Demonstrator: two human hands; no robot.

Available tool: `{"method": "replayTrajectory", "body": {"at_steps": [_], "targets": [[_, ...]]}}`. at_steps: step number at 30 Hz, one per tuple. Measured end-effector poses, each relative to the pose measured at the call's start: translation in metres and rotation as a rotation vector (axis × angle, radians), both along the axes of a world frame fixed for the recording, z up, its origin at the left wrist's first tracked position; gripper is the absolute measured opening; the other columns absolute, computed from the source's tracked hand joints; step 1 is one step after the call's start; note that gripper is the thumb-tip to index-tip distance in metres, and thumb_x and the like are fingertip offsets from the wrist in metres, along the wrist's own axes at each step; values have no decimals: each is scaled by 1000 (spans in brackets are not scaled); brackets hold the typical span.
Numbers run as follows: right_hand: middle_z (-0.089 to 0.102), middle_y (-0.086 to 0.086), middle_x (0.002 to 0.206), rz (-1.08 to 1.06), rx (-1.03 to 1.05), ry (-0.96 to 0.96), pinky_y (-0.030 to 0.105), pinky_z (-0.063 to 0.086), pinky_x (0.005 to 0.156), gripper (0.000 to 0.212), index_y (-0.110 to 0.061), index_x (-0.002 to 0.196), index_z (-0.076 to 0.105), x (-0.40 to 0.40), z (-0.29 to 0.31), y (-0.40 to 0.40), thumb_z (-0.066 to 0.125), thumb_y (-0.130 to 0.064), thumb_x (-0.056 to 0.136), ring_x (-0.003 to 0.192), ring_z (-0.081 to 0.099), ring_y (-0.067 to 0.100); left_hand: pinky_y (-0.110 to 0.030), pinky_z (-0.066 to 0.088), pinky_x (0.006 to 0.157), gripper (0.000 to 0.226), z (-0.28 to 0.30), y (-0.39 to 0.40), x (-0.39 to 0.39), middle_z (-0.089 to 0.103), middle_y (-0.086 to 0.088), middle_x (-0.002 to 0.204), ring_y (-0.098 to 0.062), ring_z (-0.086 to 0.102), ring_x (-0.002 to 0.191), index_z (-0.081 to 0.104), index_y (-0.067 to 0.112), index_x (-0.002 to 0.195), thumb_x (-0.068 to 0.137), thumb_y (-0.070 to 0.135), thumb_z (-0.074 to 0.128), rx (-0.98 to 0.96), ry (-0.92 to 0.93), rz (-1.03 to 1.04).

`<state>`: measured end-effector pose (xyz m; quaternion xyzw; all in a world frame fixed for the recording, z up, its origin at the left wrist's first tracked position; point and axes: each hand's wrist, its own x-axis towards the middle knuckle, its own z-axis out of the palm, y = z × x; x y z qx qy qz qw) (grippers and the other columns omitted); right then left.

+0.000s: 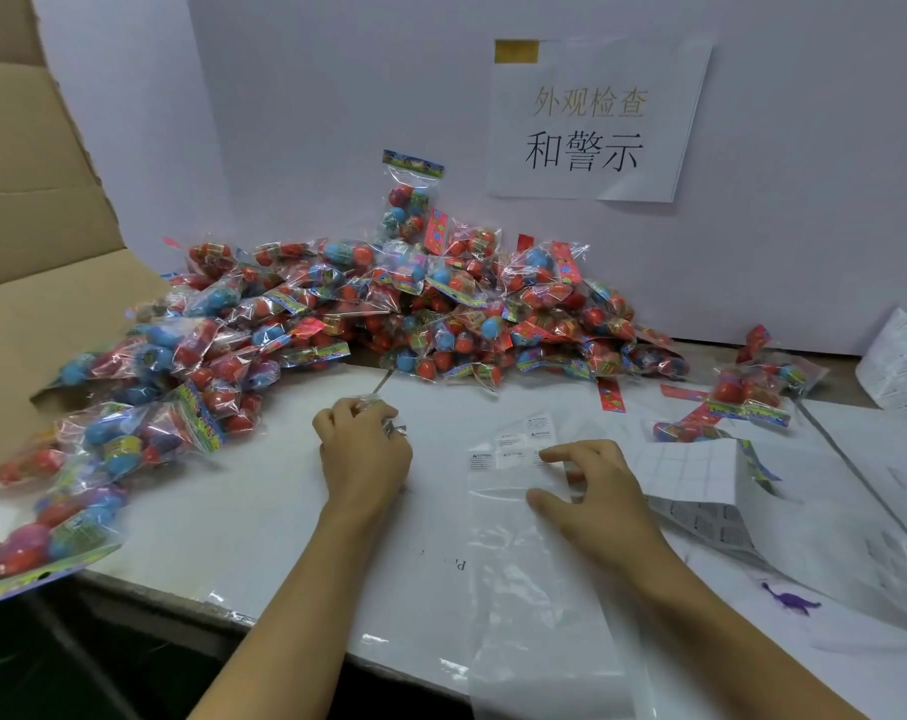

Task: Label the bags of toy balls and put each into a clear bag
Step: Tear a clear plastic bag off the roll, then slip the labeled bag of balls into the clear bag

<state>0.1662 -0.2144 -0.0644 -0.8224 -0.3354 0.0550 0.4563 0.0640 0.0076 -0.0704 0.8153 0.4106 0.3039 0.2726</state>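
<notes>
On the white worktop (285, 537), right hand (591, 491) pinches the clear bag (524, 563); left hand (363, 449) grips crumpled film. Better to spread its mouth wide first.

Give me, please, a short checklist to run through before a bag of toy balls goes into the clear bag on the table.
1. Clear bag lies flat on the table: ok.
2. Right hand has a grip on the clear bag's top: ok, fingers curl at the edge.
3. Bag mouth open: cannot tell.
4. Left hand holds a bag of balls: not ok, only crinkled film shows in it.
5. Pile of ball bags within sight: ok.
6. Label sheet beside the right hand: ok.
</notes>
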Motion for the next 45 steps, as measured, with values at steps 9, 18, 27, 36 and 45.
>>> {"method": "replayTrajectory", "body": {"at_steps": [9,18,27,36,45], "targets": [[44,-19,108,-52,147,-52,-1,38,71,48,-33,121,62,-3,7,-3,83,-37,79,89,47,-14,-25,56,85,26,26,-20,4,69,-1,116,-17,65,107,70,26,117,107,13,51,-236,-659,-314],[63,-20,115,104,258,51,13,51,74,58,-40,123,58,-9,14,-2,84,-49,73,103,59,-7,-38,63,81,31,33,-47,2,73,-18,112,-36,72,104,70,9,117,105,33,54,-675,-447,-778],[77,12,87,156,401,457,37,59,73,64,-9,108,60,-5,16,0,86,-47,63,79,76,28,-29,59,83,22,33,-64,3,77,-8,112,-23,73,107,82,21,107,94,35,71,-770,-543,-875],[75,-1,85,94,339,351,27,59,63,49,-19,90,71,-5,16,1,67,-66,75,79,74,14,-33,60,79,27,28,-64,7,76,-14,106,-25,73,100,79,10,104,84,25,69,-815,-503,-812],[64,29,91,106,359,289,46,54,75,61,3,89,67,-4,17,0,70,-56,77,76,60,20,-35,61,76,28,26,-69,7,77,-12,110,-28,74,104,80,16,110,88,29,70,-778,-487,-844]]}}
